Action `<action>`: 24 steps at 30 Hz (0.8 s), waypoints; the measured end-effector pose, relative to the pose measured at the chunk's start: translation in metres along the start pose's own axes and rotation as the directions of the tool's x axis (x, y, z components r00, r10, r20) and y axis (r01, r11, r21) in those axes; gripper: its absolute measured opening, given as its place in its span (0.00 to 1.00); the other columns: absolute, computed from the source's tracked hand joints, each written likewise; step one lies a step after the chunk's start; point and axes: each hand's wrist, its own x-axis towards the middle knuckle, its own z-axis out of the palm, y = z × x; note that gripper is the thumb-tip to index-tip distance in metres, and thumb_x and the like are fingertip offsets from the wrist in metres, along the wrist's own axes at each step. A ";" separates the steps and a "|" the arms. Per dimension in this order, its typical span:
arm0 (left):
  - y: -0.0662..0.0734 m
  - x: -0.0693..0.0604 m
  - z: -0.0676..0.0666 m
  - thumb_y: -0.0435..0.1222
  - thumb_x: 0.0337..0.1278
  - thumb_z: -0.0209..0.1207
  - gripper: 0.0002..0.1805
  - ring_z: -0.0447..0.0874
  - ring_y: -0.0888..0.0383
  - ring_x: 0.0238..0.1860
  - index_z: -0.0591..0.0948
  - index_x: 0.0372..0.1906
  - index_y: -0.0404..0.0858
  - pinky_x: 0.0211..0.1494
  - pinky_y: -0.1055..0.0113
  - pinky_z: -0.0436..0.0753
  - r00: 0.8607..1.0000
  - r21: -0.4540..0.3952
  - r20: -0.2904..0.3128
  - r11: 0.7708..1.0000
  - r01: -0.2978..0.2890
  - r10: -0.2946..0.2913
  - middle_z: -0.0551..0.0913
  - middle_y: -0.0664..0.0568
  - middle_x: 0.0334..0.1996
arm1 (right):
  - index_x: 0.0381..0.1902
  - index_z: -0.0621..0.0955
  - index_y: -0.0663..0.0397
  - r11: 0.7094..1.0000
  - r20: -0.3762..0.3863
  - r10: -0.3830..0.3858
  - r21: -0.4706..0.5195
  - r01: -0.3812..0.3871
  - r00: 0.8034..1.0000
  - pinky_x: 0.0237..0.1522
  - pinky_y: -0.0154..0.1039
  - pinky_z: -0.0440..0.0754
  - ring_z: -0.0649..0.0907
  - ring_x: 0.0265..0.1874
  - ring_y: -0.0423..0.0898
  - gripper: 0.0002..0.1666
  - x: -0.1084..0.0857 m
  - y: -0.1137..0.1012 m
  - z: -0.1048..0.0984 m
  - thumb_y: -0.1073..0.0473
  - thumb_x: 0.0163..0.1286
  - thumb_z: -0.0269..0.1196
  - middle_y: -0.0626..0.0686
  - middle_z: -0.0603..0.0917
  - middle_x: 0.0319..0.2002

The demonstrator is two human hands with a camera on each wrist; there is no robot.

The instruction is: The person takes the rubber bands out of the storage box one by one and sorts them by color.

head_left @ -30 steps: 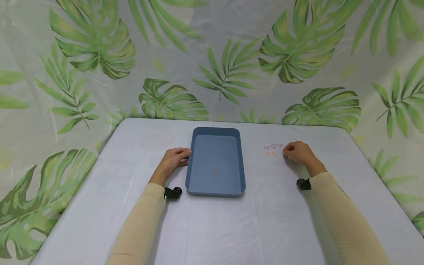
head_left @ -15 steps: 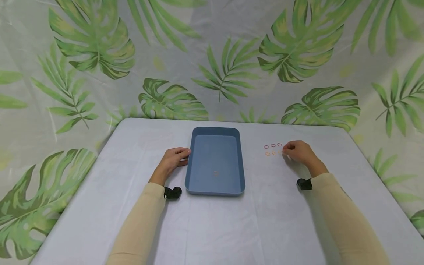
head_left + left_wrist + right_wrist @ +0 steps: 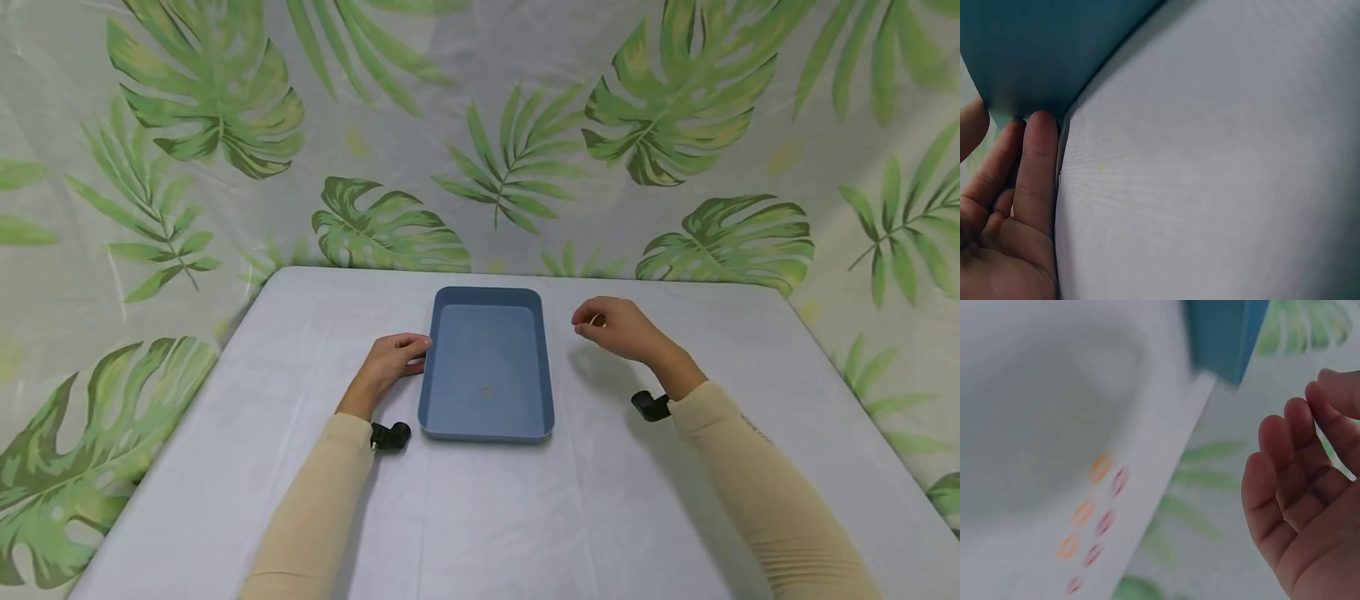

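The blue tray (image 3: 487, 346) lies on the table, with a small pale-orange ring-like shape (image 3: 487, 391) on its floor. Beside its left wall is my left hand (image 3: 392, 360); the left wrist view shows straight fingers (image 3: 1038, 159) touching the tray's outer side. My right hand (image 3: 617, 330) hovers right of the tray, fingers bent loosely, thumb and index tips close together with nothing visible between them. Thin orange rings (image 3: 1094, 473) and a row of several pinkish-red rings (image 3: 1114, 485) lie on the cloth in the right wrist view. In the head view that hand hides them.
A white cloth (image 3: 487, 517) covers the table. Behind it hangs a leaf-printed curtain (image 3: 525, 108), which also runs down both sides. Each wrist carries a small black camera, the left one (image 3: 392, 437) near the tray's front left corner.
The right hand has let go of an orange ring at the end of the orange row, then lifted and moved left toward the tray. The left hand and the tray have stayed put.
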 end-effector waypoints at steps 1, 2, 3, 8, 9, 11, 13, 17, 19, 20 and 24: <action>0.000 0.000 0.000 0.38 0.69 0.59 0.21 0.81 0.60 0.51 0.78 0.61 0.31 0.53 0.69 0.87 1.000 0.000 -0.001 1.000 -0.001 0.001 0.80 0.42 0.58 | 0.43 0.84 0.59 0.999 0.005 -0.041 -0.008 0.041 0.999 0.39 0.42 0.82 0.83 0.39 0.50 0.08 0.001 -0.008 0.002 0.62 0.71 0.61 0.57 0.86 0.41; 0.000 0.000 0.000 0.38 0.69 0.59 0.21 0.81 0.60 0.51 0.78 0.61 0.31 0.53 0.69 0.87 1.000 -0.002 -0.002 1.000 -0.001 0.001 0.80 0.42 0.58 | 0.43 0.84 0.59 0.997 0.010 -0.082 -0.008 0.082 0.997 0.38 0.42 0.82 0.83 0.38 0.50 0.07 0.002 -0.017 0.005 0.63 0.70 0.62 0.57 0.86 0.41; 0.001 -0.001 0.000 0.38 0.69 0.59 0.21 0.81 0.60 0.50 0.79 0.61 0.31 0.52 0.69 0.87 1.000 -0.003 -0.004 1.000 -0.002 0.002 0.80 0.43 0.57 | 0.42 0.84 0.58 0.993 0.015 -0.121 -0.009 0.121 0.993 0.38 0.42 0.82 0.83 0.38 0.49 0.07 0.003 -0.024 0.008 0.64 0.69 0.62 0.56 0.86 0.40; 0.001 -0.001 -0.001 0.39 0.69 0.59 0.21 0.81 0.60 0.50 0.79 0.61 0.32 0.53 0.69 0.87 1.000 0.009 -0.007 1.000 -0.010 0.010 0.80 0.43 0.57 | 0.41 0.84 0.59 0.959 0.041 -0.280 -0.022 0.281 0.959 0.38 0.42 0.85 0.83 0.36 0.47 0.06 0.006 -0.054 0.027 0.67 0.67 0.63 0.54 0.86 0.38; 0.001 0.000 0.000 0.39 0.69 0.59 0.21 0.80 0.60 0.51 0.79 0.61 0.32 0.53 0.69 0.87 1.000 0.008 -0.006 1.000 -0.010 0.010 0.80 0.43 0.58 | 0.41 0.85 0.59 0.954 0.052 -0.297 -0.035 0.299 0.953 0.39 0.42 0.85 0.83 0.37 0.47 0.06 0.007 -0.058 0.031 0.67 0.67 0.63 0.53 0.85 0.38; 0.000 0.000 0.000 0.39 0.69 0.59 0.21 0.80 0.59 0.52 0.78 0.61 0.31 0.54 0.69 0.87 1.000 0.007 -0.002 1.000 -0.010 0.010 0.80 0.42 0.59 | 0.41 0.85 0.59 0.944 0.079 -0.318 -0.063 0.323 0.945 0.40 0.42 0.85 0.84 0.38 0.48 0.06 0.009 -0.065 0.039 0.67 0.68 0.63 0.53 0.85 0.38; 0.000 -0.001 0.000 0.38 0.69 0.59 0.21 0.80 0.59 0.53 0.78 0.61 0.31 0.55 0.68 0.87 1.000 0.004 0.000 1.000 -0.011 0.011 0.79 0.41 0.59 | 0.40 0.85 0.58 0.941 0.105 -0.319 -0.087 0.328 0.942 0.41 0.41 0.85 0.84 0.38 0.48 0.06 0.010 -0.069 0.048 0.66 0.68 0.63 0.52 0.84 0.38; -0.001 -0.001 0.000 0.38 0.69 0.59 0.21 0.80 0.58 0.53 0.78 0.61 0.30 0.55 0.68 0.87 1.000 0.002 -0.003 1.000 -0.018 0.018 0.80 0.40 0.59 | 0.41 0.86 0.56 0.946 0.136 -0.296 -0.097 0.310 0.945 0.42 0.40 0.85 0.84 0.39 0.47 0.06 0.013 -0.072 0.064 0.64 0.68 0.63 0.51 0.84 0.39; -0.001 -0.001 0.000 0.38 0.69 0.59 0.21 0.80 0.58 0.54 0.78 0.61 0.30 0.55 0.67 0.87 1.000 0.003 -0.001 1.000 -0.022 0.022 0.80 0.40 0.59 | 0.40 0.86 0.56 0.948 0.145 -0.286 -0.102 0.302 0.947 0.42 0.39 0.85 0.83 0.39 0.46 0.05 0.014 -0.071 0.071 0.64 0.69 0.63 0.51 0.84 0.38; -0.001 -0.001 0.000 0.38 0.69 0.59 0.21 0.80 0.58 0.54 0.78 0.60 0.30 0.55 0.67 0.87 1.000 0.003 -0.001 1.000 -0.018 0.018 0.80 0.40 0.59 | 0.40 0.86 0.55 0.949 0.149 -0.282 -0.105 0.298 0.948 0.42 0.38 0.85 0.83 0.39 0.45 0.05 0.015 -0.070 0.074 0.63 0.69 0.64 0.51 0.84 0.38; 0.000 -0.001 0.000 0.39 0.69 0.59 0.21 0.80 0.57 0.55 0.78 0.61 0.31 0.56 0.67 0.87 1.000 0.009 0.000 1.000 -0.012 0.012 0.79 0.40 0.60 | 0.39 0.86 0.54 0.952 0.159 -0.266 -0.112 0.285 0.951 0.40 0.37 0.84 0.82 0.37 0.44 0.04 0.017 -0.068 0.084 0.62 0.69 0.64 0.50 0.84 0.37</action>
